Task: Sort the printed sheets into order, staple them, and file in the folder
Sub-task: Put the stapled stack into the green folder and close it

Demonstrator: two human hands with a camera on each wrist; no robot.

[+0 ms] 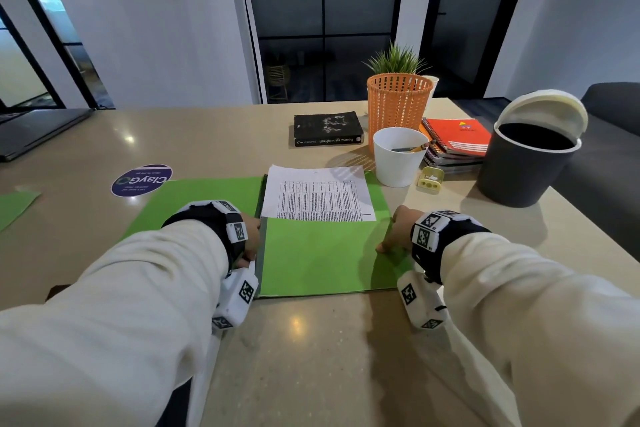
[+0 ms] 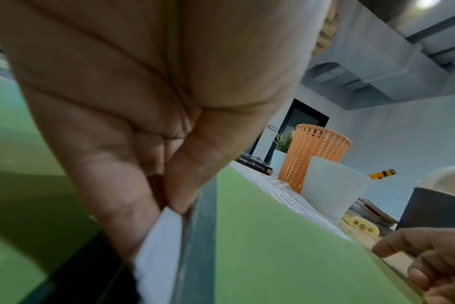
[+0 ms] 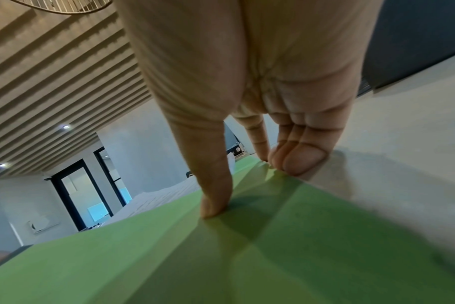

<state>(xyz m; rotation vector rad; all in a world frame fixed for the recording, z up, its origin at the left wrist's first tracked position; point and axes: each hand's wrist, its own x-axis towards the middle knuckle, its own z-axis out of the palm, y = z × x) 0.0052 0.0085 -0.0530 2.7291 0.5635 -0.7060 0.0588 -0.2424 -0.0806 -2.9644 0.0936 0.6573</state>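
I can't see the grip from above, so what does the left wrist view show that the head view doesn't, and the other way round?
Only the left wrist view shows the left hand pinching the white edge of the printed sheets beside the folder's dark spine. Only the head view shows the sheets' printed table sticking out of the pocket, the open left flap and the black book. Both show the green folder, right hand, white cup and orange basket.
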